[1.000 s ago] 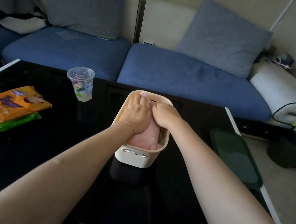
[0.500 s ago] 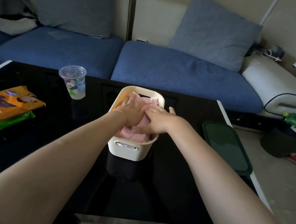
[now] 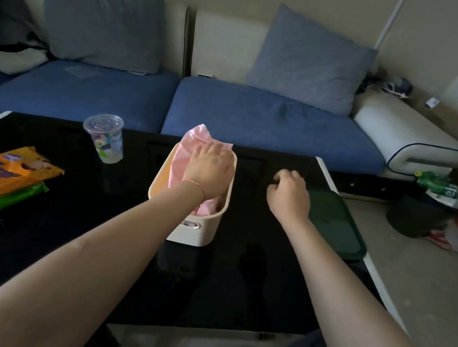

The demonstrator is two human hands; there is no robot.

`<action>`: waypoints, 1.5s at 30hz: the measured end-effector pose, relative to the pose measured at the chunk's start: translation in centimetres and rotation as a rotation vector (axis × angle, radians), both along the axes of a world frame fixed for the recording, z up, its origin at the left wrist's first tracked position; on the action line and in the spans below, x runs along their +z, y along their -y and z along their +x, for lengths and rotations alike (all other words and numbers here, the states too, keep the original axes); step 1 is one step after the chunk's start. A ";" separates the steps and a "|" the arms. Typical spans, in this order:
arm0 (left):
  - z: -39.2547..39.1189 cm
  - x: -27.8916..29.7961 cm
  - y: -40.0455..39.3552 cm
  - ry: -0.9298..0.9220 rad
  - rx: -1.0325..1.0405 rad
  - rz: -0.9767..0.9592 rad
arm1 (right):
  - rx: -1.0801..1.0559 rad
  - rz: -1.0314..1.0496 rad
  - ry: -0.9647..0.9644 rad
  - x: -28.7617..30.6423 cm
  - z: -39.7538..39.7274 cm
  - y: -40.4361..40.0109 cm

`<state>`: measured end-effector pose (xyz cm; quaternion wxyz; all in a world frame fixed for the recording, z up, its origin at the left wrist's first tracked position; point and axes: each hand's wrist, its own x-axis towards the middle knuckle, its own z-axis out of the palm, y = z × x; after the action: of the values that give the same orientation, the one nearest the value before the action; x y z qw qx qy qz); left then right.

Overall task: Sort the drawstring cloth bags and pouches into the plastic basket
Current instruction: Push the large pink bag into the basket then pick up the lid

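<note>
Right hand (image 3: 289, 194) left basket (image 3: 199, 233) | left hand (image 3: 209, 168) still presses pink pouches (image 3: 189, 145)

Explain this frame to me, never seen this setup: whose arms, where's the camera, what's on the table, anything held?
There is no robot here: a person wears one wide-angle camera on the head, looking forward and down, so the arms are their own. The left hand lies on pink cloth bags piled in the cream plastic basket; whether its grip has closed on them cannot be told. The right hand hovers beside the basket, fingers loosely curled, holding nothing. Also on the black glossy table: a clear lidded plastic cup, an orange and green snack packet, and a dark green flat lid. A blue sofa stands behind.
</note>
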<state>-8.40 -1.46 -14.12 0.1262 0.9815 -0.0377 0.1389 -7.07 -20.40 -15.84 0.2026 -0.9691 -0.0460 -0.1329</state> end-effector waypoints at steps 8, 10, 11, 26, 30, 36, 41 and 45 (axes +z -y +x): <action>-0.4 -0.9 9.6 -0.172 -0.299 -0.027 | -0.315 -0.327 -0.516 -7.5 0.1 8.1; -0.2 -1.9 11.3 -0.285 -0.312 -0.100 | -0.260 -0.433 -0.471 -7.8 0.3 8.3; 0.0 -2.5 11.9 -0.339 -0.299 -0.166 | -0.236 -0.481 -0.466 -7.9 0.5 8.5; 2.3 -3.3 11.9 -0.592 0.226 -1.039 | -0.225 0.971 0.024 1.1 1.1 5.3; 2.8 -0.4 10.2 -0.362 0.329 -1.287 | -0.196 1.411 -0.090 3.8 0.1 4.8; 1.5 3.4 6.5 -0.057 0.142 -1.350 | -0.097 1.682 -0.379 5.2 -0.3 3.7; -2.3 5.2 2.6 0.097 0.120 -1.028 | -0.247 1.520 -0.397 5.0 -0.6 0.6; -2.4 3.2 -2.1 0.045 0.090 -0.020 | -0.335 1.673 -0.474 4.8 -0.4 -0.9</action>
<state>-10.84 0.61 -10.93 0.1289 0.9775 0.0051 0.1668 -7.45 -19.53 -11.06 0.8271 -0.4995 0.2521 0.0532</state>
